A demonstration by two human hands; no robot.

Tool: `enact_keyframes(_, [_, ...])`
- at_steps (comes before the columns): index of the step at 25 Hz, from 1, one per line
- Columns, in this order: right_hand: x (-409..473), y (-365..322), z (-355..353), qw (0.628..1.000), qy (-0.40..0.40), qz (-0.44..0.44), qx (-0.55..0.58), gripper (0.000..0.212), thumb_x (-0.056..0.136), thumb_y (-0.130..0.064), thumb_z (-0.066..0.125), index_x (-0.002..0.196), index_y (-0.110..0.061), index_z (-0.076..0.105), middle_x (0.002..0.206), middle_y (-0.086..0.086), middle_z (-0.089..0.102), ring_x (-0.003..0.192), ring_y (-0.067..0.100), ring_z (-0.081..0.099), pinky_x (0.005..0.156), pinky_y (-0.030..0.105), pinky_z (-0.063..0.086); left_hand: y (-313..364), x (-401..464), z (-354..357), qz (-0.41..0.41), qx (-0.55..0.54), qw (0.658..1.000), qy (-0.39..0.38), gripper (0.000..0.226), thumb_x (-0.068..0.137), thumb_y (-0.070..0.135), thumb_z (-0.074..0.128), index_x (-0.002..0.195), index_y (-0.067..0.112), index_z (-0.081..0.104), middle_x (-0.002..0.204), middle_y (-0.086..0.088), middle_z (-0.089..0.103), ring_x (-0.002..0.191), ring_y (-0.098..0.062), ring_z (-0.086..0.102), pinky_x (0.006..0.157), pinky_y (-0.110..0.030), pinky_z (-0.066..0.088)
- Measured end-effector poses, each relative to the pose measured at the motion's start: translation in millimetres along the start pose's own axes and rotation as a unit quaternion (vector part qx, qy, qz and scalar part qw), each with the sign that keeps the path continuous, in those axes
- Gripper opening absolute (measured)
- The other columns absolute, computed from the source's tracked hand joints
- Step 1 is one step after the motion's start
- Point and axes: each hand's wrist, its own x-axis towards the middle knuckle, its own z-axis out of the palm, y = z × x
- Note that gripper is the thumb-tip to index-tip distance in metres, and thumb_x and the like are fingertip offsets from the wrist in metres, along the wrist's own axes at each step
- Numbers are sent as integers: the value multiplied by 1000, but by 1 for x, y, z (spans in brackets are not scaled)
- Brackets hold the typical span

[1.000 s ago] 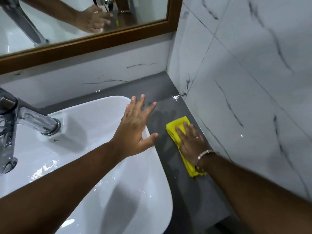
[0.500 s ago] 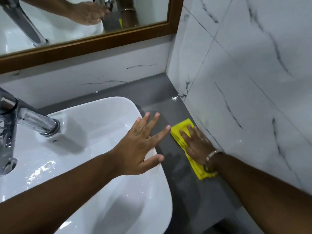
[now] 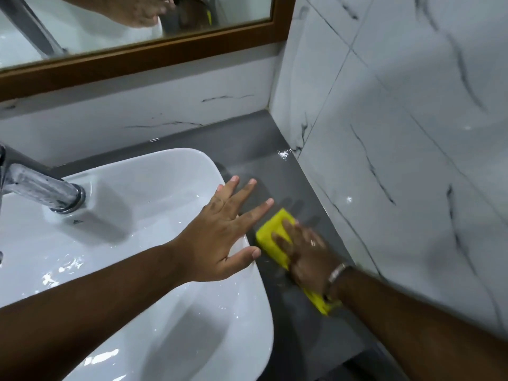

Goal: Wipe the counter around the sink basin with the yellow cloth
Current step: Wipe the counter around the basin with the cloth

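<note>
A folded yellow cloth point(image 3: 270, 235) lies flat on the grey counter point(image 3: 258, 149) to the right of the white sink basin point(image 3: 154, 174). My right hand point(image 3: 308, 254) presses down on the cloth, fingers spread over it, a metal bracelet on the wrist; the hand is motion-blurred. My left hand point(image 3: 222, 232) hovers open with fingers spread over the basin's right rim, just left of the cloth, holding nothing. The cloth's rear end sticks out under my right wrist.
A chrome faucet point(image 3: 41, 185) reaches over the basin from the left. White marble-tile wall point(image 3: 398, 174) borders the counter on the right and behind. A wood-framed mirror point(image 3: 143, 56) hangs above. Water glistens on the counter near the back right corner.
My right hand has slid the cloth along the counter strip toward me and closer to the basin. My left hand has drifted right, out over the basin's rim.
</note>
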Motion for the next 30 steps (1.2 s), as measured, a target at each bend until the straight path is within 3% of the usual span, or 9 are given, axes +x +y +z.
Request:
enact_keyframes(2, [56, 4, -13, 988, -19, 153, 28, 73, 84, -35, 37, 146, -35, -1, 158, 8, -8, 143, 39, 4, 115, 55, 14, 0, 0, 2, 5, 2, 1000, 9, 69, 90, 59, 37, 152, 34, 17, 163, -6, 4, 149, -28, -11, 118, -42, -5])
enact_keyframes(4, [53, -30, 9, 988, 11, 147, 52, 84, 85, -33, 47, 144, -36, -14, 158, 11, -5, 143, 40, 8, 113, 58, 20, 1, -1, 3, 4, -4, 1000, 10, 69, 90, 58, 39, 151, 33, 20, 163, -6, 5, 149, -27, -11, 118, -43, -4])
enact_keyframes(6, [-17, -67, 32, 999, 25, 38, -5, 87, 80, -33, 52, 147, -34, -3, 158, 13, 9, 139, 40, 23, 110, 55, 29, 1, -3, 2, -1, -11, 1000, 9, 69, 90, 58, 39, 151, 33, 21, 163, -5, 4, 149, -25, -12, 118, -45, -3])
enact_keyframes(9, [-107, -40, 35, 995, 57, 7, -84, 79, 76, -34, 41, 146, -36, 5, 159, 3, -1, 135, 35, 29, 107, 50, 31, -1, -3, 5, 4, -10, 1000, 15, 69, 90, 59, 36, 151, 31, 22, 163, -6, 4, 149, -28, -11, 118, -49, 0])
enact_keyframes(14, [-63, -36, 16, 966, 46, 255, -26, 67, 76, -32, 34, 143, -26, 24, 148, 20, 36, 129, 46, 40, 93, 60, 45, 1, -4, 5, 2, 14, 1000, 13, 68, 90, 60, 33, 151, 32, 20, 163, -8, 5, 149, -29, -8, 118, -48, -1])
enact_keyframes(19, [-124, -69, 33, 996, 34, 7, -87, 65, 71, -33, 42, 136, -28, 38, 142, 14, 47, 126, 37, 48, 97, 49, 46, 11, -5, -10, -6, 114, 993, -29, 66, 92, 61, 24, 152, 34, 16, 161, -16, 8, 148, -37, -2, 118, -51, 1])
enact_keyframes(21, [-127, -34, 19, 991, 26, 51, -122, 65, 71, -36, 38, 135, -27, 36, 140, 16, 49, 122, 40, 51, 86, 53, 53, 30, -14, -11, 25, 167, 984, -47, 72, 89, 69, 23, 152, 34, 16, 160, -21, 7, 146, -41, -2, 118, -53, 3])
enact_keyframes(25, [-97, -48, 29, 973, 56, 223, -17, 67, 72, -32, 34, 139, -28, 31, 149, 18, 32, 131, 44, 37, 97, 61, 41, 68, -34, 1, 78, 183, 972, -124, 92, 77, 86, 30, 152, 38, 9, 160, -19, -4, 146, -41, -8, 118, -52, 0])
enact_keyframes(30, [-135, -57, 48, 995, 48, -51, -74, 62, 73, -36, 43, 135, -36, 38, 147, 10, 41, 129, 34, 45, 97, 51, 46, 72, -32, -3, 52, 183, 972, -140, 108, 66, 92, 35, 152, 35, 6, 160, -21, -4, 143, -42, -14, 113, -50, -10])
